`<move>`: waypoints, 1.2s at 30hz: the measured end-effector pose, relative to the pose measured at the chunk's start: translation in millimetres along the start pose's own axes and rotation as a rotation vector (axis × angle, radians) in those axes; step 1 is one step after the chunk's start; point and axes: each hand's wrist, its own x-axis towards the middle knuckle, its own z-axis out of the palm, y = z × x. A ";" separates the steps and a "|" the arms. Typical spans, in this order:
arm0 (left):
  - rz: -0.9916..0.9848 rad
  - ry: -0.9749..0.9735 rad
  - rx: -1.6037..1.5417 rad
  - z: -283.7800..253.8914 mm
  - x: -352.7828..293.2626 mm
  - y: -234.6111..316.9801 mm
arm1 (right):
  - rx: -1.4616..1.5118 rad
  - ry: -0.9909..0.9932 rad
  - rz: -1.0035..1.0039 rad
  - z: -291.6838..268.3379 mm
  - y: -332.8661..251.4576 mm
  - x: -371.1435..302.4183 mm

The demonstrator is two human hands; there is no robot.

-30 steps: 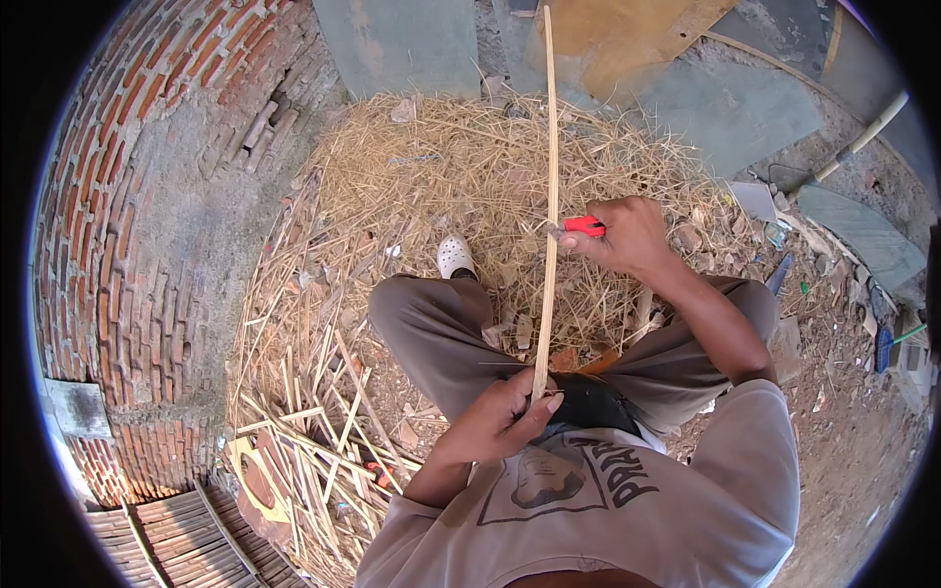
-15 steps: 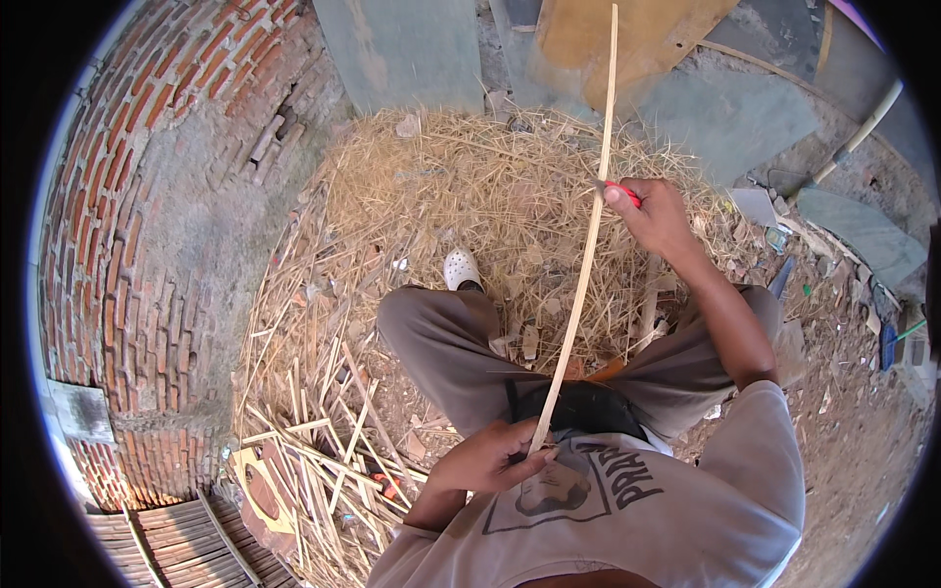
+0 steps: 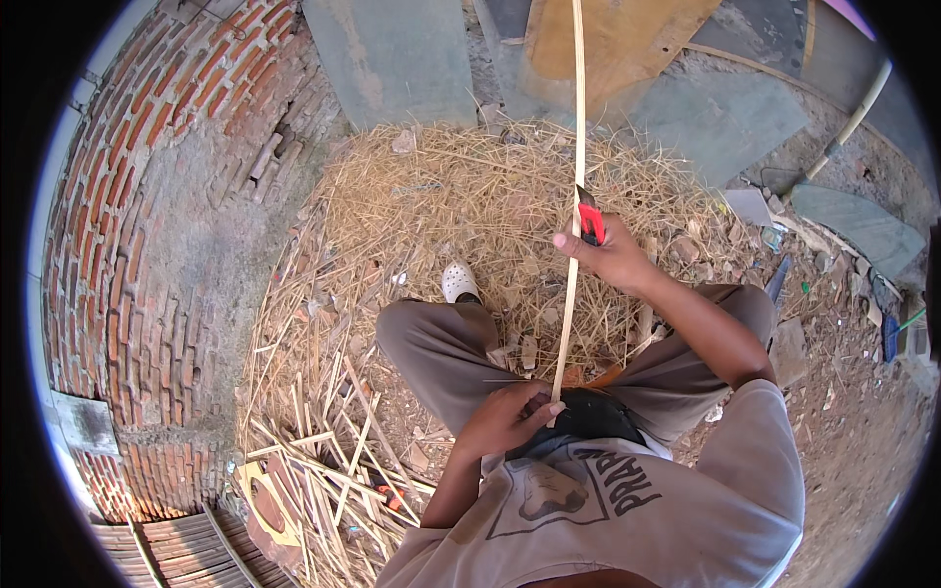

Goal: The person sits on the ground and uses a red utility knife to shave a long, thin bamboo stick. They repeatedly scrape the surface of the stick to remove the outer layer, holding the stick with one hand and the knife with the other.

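Observation:
A long, pale strip that looks like split bamboo [image 3: 574, 294] stands nearly upright in the picture, running from my lap out past the top edge. Its near end is pinched between the thumb and fingers of my left hand [image 3: 512, 416], just above my lap. My right hand [image 3: 610, 253] is closed around a red utility knife [image 3: 590, 221]. The knife's dark blade lies against the right edge of the strip, and my right thumb reaches across the strip just below it.
Dry shavings [image 3: 500, 206] cover the ground ahead of my white clog [image 3: 457, 282]. Loose cut strips [image 3: 333, 470] lie in a pile at my left. A brick wall [image 3: 127, 274] rises on the left side, and grey boards [image 3: 402, 69] lean at the back.
My right hand and the knife have come nearer along the strip, and the knife has turned. My left hand has moved slightly away from my shirt, bringing the strip more upright.

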 end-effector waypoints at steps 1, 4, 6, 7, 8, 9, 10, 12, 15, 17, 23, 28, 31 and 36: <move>0.020 0.046 -0.038 3.7 6.9 2.6 | 0.011 -0.004 0.002 2.0 -0.9 -1.2; 0.149 0.311 -0.394 27.7 34.9 -2.6 | 0.075 -0.026 0.010 13.0 7.7 -6.2; 0.080 0.226 -0.615 22.5 50.7 3.7 | 0.052 -0.053 0.034 13.2 3.7 -10.9; 0.044 0.183 -0.724 20.5 56.6 7.9 | 0.040 -0.068 0.046 13.8 1.7 -12.2; -0.037 0.216 -0.765 21.4 60.3 14.1 | 0.040 -0.063 0.027 14.4 0.7 -12.6; -0.043 0.269 -0.754 21.3 63.1 14.5 | -0.034 -0.062 0.010 12.1 -0.5 -10.4; -0.049 0.323 -0.744 20.0 65.0 14.2 | -0.108 -0.062 -0.008 8.7 -1.8 -6.8; -0.071 0.443 -0.752 12.6 66.4 17.3 | -0.212 -0.061 -0.149 6.9 -0.3 -4.4; -0.019 0.548 -0.752 -6.7 66.5 21.9 | -0.847 -0.118 -0.201 -1.2 -21.1 -17.2; -0.044 0.525 -0.739 -16.4 64.0 30.4 | -0.908 -0.096 -0.233 4.4 -22.2 -22.6; -0.089 0.467 -0.676 -16.7 54.1 43.5 | -1.034 0.085 -0.368 2.2 -13.1 -11.7; -0.077 0.436 -0.701 -15.6 48.4 41.5 | -1.035 0.136 -0.482 9.8 -7.1 -14.9; -0.063 0.463 -0.606 -17.2 44.1 45.8 | -1.055 0.150 -0.596 11.0 -9.1 -11.2; -0.080 0.464 -0.515 -22.1 48.0 55.9 | -1.094 0.241 -0.629 1.6 -6.2 0.9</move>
